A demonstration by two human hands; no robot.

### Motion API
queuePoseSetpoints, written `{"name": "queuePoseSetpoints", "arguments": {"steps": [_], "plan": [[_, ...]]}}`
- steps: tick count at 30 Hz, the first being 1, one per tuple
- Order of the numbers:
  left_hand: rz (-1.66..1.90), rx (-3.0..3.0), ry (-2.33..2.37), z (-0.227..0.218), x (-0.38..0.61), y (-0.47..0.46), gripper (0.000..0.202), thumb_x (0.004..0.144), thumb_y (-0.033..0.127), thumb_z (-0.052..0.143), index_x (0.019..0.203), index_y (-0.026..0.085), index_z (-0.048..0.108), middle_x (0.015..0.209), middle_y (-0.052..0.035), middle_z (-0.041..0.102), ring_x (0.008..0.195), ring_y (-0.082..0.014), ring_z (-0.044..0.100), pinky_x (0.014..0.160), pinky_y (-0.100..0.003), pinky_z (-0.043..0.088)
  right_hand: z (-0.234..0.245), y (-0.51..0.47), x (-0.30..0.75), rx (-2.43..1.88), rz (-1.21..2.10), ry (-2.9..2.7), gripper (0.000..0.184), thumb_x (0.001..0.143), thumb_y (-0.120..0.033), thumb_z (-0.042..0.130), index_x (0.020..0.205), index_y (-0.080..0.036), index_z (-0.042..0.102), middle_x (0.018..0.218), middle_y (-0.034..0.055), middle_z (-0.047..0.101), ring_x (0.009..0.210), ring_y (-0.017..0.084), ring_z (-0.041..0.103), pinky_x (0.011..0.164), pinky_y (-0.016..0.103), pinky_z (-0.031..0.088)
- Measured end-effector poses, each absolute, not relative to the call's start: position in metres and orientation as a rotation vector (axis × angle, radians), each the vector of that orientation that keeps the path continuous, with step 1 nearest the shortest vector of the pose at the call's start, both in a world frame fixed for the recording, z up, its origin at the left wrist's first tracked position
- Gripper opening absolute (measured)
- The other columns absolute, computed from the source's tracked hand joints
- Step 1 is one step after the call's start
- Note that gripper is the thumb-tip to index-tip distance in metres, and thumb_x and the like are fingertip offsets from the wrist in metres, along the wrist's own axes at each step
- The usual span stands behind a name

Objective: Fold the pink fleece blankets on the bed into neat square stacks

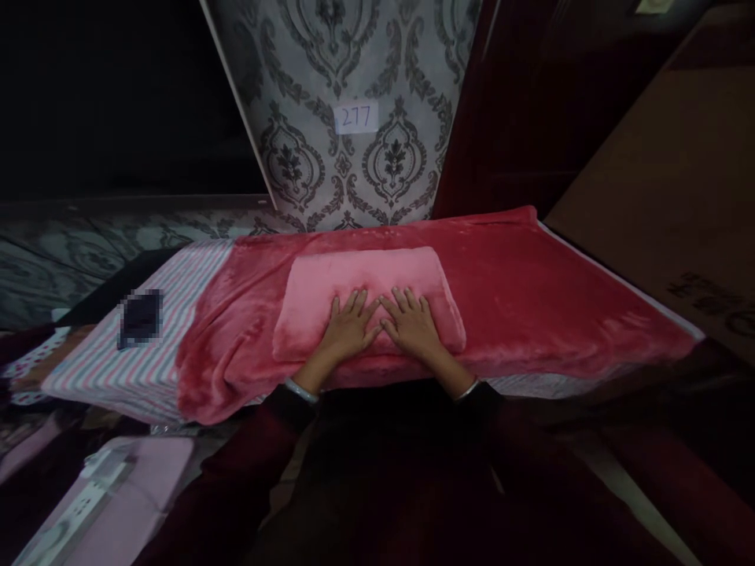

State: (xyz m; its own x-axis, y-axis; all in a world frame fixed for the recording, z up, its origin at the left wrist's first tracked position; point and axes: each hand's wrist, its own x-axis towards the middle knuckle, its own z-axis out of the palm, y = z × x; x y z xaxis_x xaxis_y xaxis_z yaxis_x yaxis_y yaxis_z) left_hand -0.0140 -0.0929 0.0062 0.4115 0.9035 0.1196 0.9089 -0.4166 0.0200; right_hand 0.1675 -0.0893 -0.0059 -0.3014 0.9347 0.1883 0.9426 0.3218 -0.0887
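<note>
A pink plush pillow or folded blanket [366, 271] lies flat in the middle of a red plush blanket [507, 291]; I cannot tell which of the two it is. On its front half rests my left hand [351, 326], palm down with the fingers spread. Beside it my right hand [413, 324] presses on the same pink piece, fingers also spread. The thumbs and index fingers of both hands come close together. Neither hand grips anything.
A striped sheet [147, 346] shows at the left, with a dark pixelated item [140, 318] on it. A large cardboard box [678, 204] borders the right side. Behind stand a patterned wall [354, 173] and a dark screen [118, 102]. A power strip [76, 507] sits at lower left.
</note>
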Motion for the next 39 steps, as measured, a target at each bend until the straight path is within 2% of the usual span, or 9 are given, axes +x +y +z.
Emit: {"name": "queuePoseSetpoints", "arguments": {"steps": [7,11,17,22,26,29,32,36,39], "plan": [[-0.178,-2.457,-1.833,0.008,-0.033,-0.103,0.067,0.103,0.058,0.035,0.162,0.026,0.036,0.171,-0.0109,0.027,0.160,-0.0307,0.022,0.128,-0.061,0.016,-0.003,-0.092,0.187,-1.838,-0.081,-2.364,0.059,0.107,-0.050,0.036,0.161,-0.026,0.039,0.169,0.0089,0.032,0.157,0.030,0.026,0.125,0.054,0.024],[-0.144,-2.218,-2.070,0.008,-0.071,-0.113,0.067,0.103,0.056,0.035,0.161,0.022,0.038,0.171,-0.0139,0.027,0.159,-0.0321,0.022,0.128,-0.062,0.016,-0.012,-0.098,0.223,-2.020,-0.076,-2.208,0.058,0.107,-0.048,0.032,0.161,-0.027,0.040,0.171,0.0073,0.028,0.157,0.031,0.026,0.122,0.057,0.030],[-0.201,-2.122,-2.185,0.004,-0.107,-0.129,0.063,0.104,0.047,0.033,0.160,0.018,0.040,0.169,-0.0143,0.028,0.158,-0.0310,0.026,0.123,-0.058,0.033,-0.040,-0.102,0.261,-2.012,0.006,-2.060,0.061,0.107,-0.046,0.021,0.161,-0.025,0.040,0.166,0.0111,0.039,0.153,0.033,0.034,0.115,0.059,0.040],[-0.320,-2.112,-2.276,-0.004,-0.134,-0.138,0.057,0.104,0.039,0.032,0.156,0.021,0.047,0.165,-0.0116,0.039,0.154,-0.0307,0.036,0.121,-0.057,0.037,-0.054,-0.091,0.287,-1.995,0.039,-2.098,0.060,0.105,-0.049,0.027,0.159,-0.029,0.043,0.162,0.0118,0.046,0.149,0.034,0.042,0.109,0.057,0.047],[-0.318,-2.135,-2.298,0.016,-0.148,-0.120,0.060,0.104,0.046,0.036,0.158,0.023,0.043,0.169,-0.0103,0.033,0.157,-0.0336,0.028,0.123,-0.059,0.032,-0.025,-0.066,0.289,-1.902,-0.145,-2.122,0.057,0.103,-0.050,0.034,0.150,-0.026,0.055,0.160,0.0152,0.046,0.148,0.035,0.042,0.110,0.055,0.046],[-0.350,-2.282,-2.161,0.047,-0.131,-0.080,0.066,0.104,0.049,0.036,0.164,0.023,0.029,0.173,-0.0103,0.021,0.160,-0.0306,0.018,0.127,-0.056,0.024,0.016,-0.032,0.255,-1.713,-0.240,-2.192,0.058,0.104,-0.047,0.035,0.153,-0.021,0.052,0.163,0.0161,0.042,0.149,0.033,0.040,0.115,0.051,0.042],[-0.263,-2.440,-2.066,0.073,-0.098,-0.029,0.063,0.103,0.049,0.039,0.161,0.023,0.037,0.172,-0.0110,0.026,0.160,-0.0298,0.020,0.128,-0.057,0.018,0.046,0.006,0.204,-1.587,-0.220,-2.324,0.058,0.103,-0.047,0.037,0.156,-0.024,0.047,0.164,0.0137,0.041,0.150,0.034,0.037,0.115,0.057,0.039],[-0.179,-2.455,-2.166,0.065,-0.073,0.016,0.062,0.104,0.047,0.036,0.160,0.020,0.039,0.171,-0.0125,0.027,0.159,-0.0300,0.021,0.128,-0.059,0.016,0.032,0.040,0.162,-1.571,-0.189,-2.393,0.056,0.104,-0.043,0.031,0.152,-0.021,0.051,0.155,0.0164,0.052,0.143,0.035,0.045,0.112,0.063,0.038],[-0.280,-2.400,-2.146,0.034,-0.074,0.024,0.062,0.105,0.049,0.030,0.159,0.019,0.040,0.167,-0.0132,0.038,0.156,-0.0314,0.029,0.128,-0.061,0.013,-0.002,0.050,0.160,-1.509,-0.255,-2.370,0.056,0.103,-0.037,0.026,0.147,-0.018,0.056,0.145,0.0185,0.060,0.135,0.035,0.053,0.109,0.064,0.040]]}}
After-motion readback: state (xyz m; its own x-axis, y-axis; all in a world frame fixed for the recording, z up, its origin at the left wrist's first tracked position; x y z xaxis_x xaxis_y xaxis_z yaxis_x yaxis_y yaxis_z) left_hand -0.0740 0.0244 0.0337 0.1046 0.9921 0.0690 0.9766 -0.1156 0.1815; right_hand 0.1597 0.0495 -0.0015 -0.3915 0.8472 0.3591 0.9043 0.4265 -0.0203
